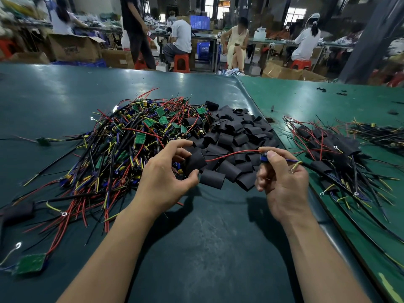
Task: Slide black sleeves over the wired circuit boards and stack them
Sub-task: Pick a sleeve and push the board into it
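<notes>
Nearest of all, two bare forearms reach out over the dark green rubber-like table mat, and at their ends the work is going on. The left hand curls its fingers and thumb around a short black flattened tube of sleeve material, holding it just in front of the heap of loose black sleeves. The right hand pinches a blue-ended bundle of wires between thumb and forefinger; a thin red wire runs from that pinch straight into the mouth of the held sleeve. The board itself is not plainly visible, so I cannot tell whether it sits inside the sleeve already. To do this step well, I would judge, the left hand should keep the tube's mouth squeezed open while the right feeds all the leads through together, drawing gently so no wire snags or folds back. Behind lies the tangled pile of green circuit boards with red, yellow and black wires; the sleeved, finished pieces lie stacked to the right.
</notes>
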The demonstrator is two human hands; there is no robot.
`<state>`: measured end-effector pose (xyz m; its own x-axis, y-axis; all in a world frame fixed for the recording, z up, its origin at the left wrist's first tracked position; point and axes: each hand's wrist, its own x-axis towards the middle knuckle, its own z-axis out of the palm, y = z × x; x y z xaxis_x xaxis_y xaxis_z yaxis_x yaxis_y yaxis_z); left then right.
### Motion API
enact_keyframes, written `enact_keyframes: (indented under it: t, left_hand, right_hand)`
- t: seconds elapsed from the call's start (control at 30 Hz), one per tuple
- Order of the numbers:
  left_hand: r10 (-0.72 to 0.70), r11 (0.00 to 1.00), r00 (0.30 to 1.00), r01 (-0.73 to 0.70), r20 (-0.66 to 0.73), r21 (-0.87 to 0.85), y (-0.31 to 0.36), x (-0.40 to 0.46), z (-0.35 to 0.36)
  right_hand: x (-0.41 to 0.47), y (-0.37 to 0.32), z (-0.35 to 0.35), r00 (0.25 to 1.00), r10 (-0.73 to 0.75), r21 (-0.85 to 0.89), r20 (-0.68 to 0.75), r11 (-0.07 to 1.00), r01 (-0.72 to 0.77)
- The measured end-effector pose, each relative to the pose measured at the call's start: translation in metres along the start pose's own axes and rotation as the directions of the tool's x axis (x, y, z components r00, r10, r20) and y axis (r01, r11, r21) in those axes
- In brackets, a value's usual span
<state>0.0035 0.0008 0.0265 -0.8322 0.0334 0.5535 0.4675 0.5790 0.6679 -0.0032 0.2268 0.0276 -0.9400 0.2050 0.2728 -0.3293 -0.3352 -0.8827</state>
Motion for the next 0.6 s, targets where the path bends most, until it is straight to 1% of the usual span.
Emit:
enact_keyframes:
  t: [0.3, 0.47, 0.6]
  left_hand:
    - [-0.025, 0.999, 1.0, 0.025, 0.0, -0.032, -0.0023, 0.0004, -0.0002]
    - [-0.002, 1.0, 1.0, 0.003, 0.018, -0.025, -0.0005, 0.0005, -0.001]
    - [-0.017, 1.0, 0.999, 0.018, 0.035, -0.018, 0.0002, -0.0003, -0.001]
  right_hand:
    - [-0.0022, -0.0039, 0.0037, 0.999, 0.036, 0.025, -0.003, 0.999, -0.036]
    - [-0.0024, -0.0049, 0.0044, 0.998, 0.057, 0.031, -0.019, 0.998, -0.057]
    - [-0.0019, -0.0084, 0.0037, 0.997, 0.073, 0.086, -0.03, 0.994, -0.07]
